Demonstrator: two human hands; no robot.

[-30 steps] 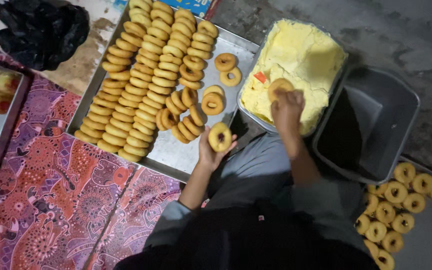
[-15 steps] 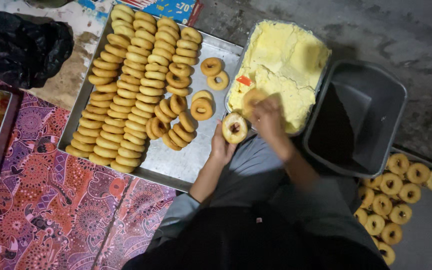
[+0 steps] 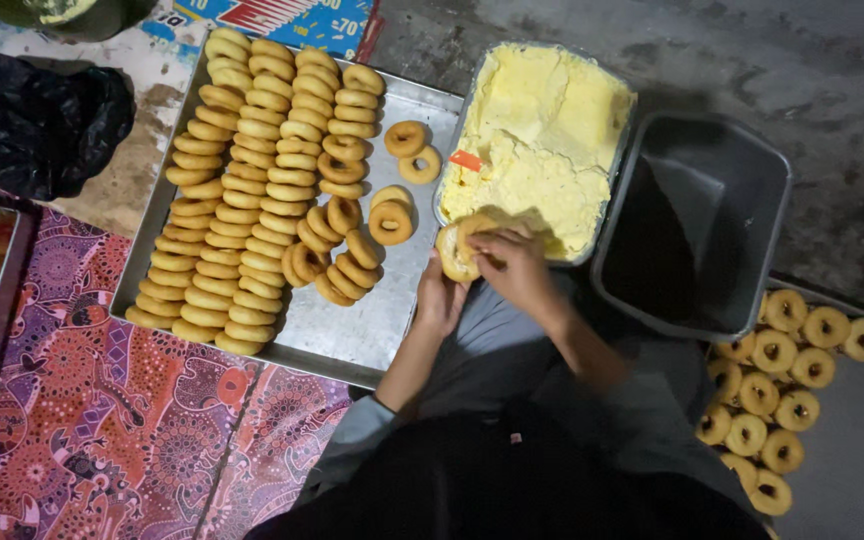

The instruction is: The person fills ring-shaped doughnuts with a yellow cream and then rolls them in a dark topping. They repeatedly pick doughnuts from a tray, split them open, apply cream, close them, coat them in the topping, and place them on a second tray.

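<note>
- We note a grey concrete floor (image 3: 752,50), partly covered by a purple patterned cloth (image 3: 72,400).
- One steel tray (image 3: 362,320) carries ring doughnuts (image 3: 252,190) in packed rows; overlap prevents our counting them.
- One tub of yellow cream (image 3: 542,140) adjoins one empty dark tub (image 3: 697,225).
- A second batch of doughnuts (image 3: 772,390) sits at right, partly cut off.
- Our left hand (image 3: 440,300) cups one doughnut (image 3: 452,250) at the cream tub's near edge; our right hand (image 3: 514,268) pinches its top, fingers pressed together.
</note>
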